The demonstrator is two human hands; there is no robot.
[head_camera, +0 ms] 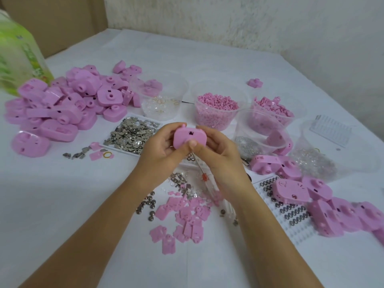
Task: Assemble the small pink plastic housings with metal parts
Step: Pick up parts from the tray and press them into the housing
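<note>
Left hand [164, 146] and right hand [217, 151] pinch one pink housing [190, 137] mid-frame.
It looks light, hard and smooth; best held by its sides.

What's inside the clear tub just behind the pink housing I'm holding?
The clear tub, behind the pink housing, holds a heap of small pink plastic bits. Its bottom is covered by them.

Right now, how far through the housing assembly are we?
Done, apparently: a small cluster of closed housings lies at the right. In hand: the left hand and right hand together grip one pink housing. Left: the big heap of housings at the left, with the tray of metal parts well stocked. Most of the job looks ahead.
</note>
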